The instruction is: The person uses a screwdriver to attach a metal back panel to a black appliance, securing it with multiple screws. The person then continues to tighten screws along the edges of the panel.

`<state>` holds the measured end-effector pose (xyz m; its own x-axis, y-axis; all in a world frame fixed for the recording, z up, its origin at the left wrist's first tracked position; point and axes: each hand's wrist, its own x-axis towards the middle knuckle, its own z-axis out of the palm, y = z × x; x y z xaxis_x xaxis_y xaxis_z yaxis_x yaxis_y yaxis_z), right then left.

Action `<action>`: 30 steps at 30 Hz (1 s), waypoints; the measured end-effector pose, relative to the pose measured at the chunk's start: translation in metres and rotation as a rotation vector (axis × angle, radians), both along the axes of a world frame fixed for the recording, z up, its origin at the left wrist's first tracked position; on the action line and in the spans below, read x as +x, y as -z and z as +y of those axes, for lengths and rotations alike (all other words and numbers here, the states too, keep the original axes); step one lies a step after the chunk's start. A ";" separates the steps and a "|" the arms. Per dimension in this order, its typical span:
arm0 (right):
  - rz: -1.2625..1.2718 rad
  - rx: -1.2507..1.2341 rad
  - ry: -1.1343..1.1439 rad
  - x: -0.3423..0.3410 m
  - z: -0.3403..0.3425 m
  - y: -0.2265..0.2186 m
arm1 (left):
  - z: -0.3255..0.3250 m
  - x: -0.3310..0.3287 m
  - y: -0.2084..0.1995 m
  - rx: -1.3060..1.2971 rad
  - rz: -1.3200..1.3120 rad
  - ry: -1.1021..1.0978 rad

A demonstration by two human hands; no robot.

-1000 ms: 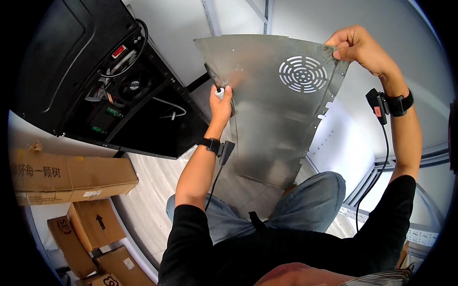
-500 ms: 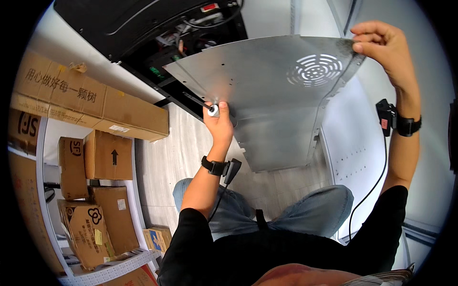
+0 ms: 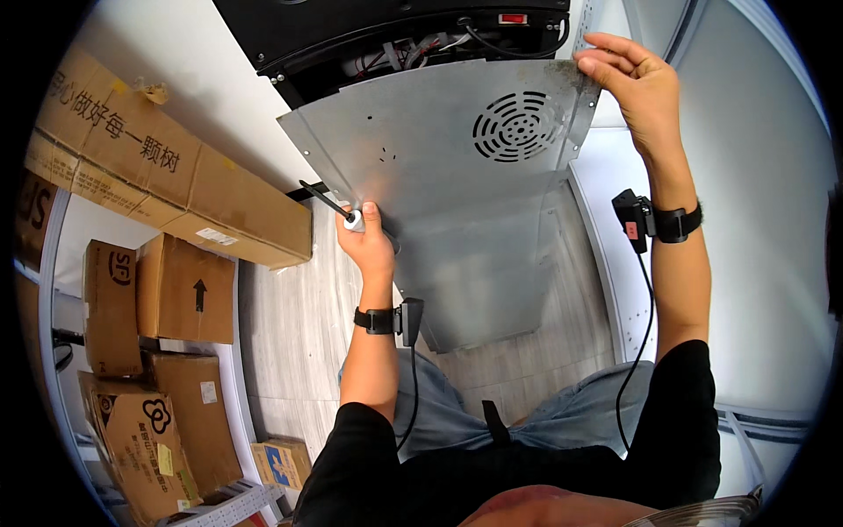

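Observation:
A large grey sheet-metal panel [image 3: 439, 202] with a round slotted vent [image 3: 520, 127] stands upright in front of me, before the opened black machine [image 3: 369, 35]. My right hand [image 3: 645, 92] pinches its upper right corner between thumb and fingers. Closed round a screwdriver [image 3: 327, 198] with a white handle, my left hand [image 3: 367, 241] also rests its thumb against the panel's left edge. The dark screwdriver shaft points up and left. Above the panel's top edge, wires [image 3: 413, 51] show inside the machine; the panel hides the rest of the opening.
On the left, a long cardboard box [image 3: 167, 167] lies above a white shelf rack [image 3: 233, 502] with several cartons [image 3: 184, 290]. A small box [image 3: 281, 464] sits by the rack's foot. White panelling [image 3: 764, 290] closes off the right side. Cables hang from both wrist straps.
The panel has shifted left in view and come in front of the machine's opening, covering more of it. Both hands moved left with it. The machine now appears farther right and straighter.

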<state>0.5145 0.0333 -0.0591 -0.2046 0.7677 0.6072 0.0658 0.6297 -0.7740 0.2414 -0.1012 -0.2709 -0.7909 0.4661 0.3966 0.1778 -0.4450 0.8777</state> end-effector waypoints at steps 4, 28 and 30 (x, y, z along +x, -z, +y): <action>0.335 0.078 0.139 -0.007 -0.006 0.010 | 0.001 -0.017 -0.001 -0.035 0.008 0.070; 0.432 -0.117 0.093 -0.003 0.001 0.112 | -0.003 -0.042 0.018 -0.116 -0.133 0.123; 0.421 -0.085 0.109 -0.010 0.001 0.111 | -0.001 -0.043 0.018 -0.116 -0.145 0.116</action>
